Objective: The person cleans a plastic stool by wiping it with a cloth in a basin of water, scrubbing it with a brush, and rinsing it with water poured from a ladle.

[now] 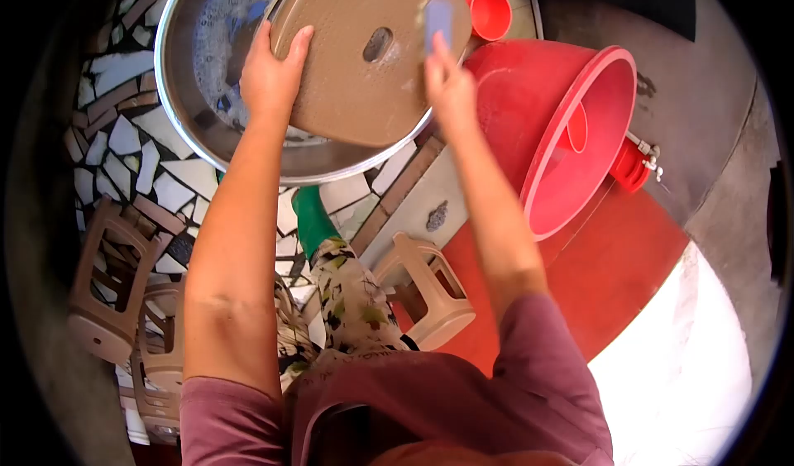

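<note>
A brown plastic stool (347, 61), its flat seat towards me, is held tilted over a large metal basin (169, 94) with sudsy water. The seat is wet and has an oval hole in its middle. My left hand (273, 73) grips the seat's left edge, thumb on top and fingers hidden behind it. My right hand (452, 90) is closed round a blue-purple brush (438, 21) at the seat's right side. Motion blurs the brush, and I cannot tell whether it touches the seat.
A red tub (529, 77) lies tipped on its side at the right, a red scoop (576, 129) inside. Another red dipper (491, 13) is behind it. Brown stools (112, 280) stand at the left, another stool (426, 288) by my leg. My green boot (313, 218) is on stone-patterned floor.
</note>
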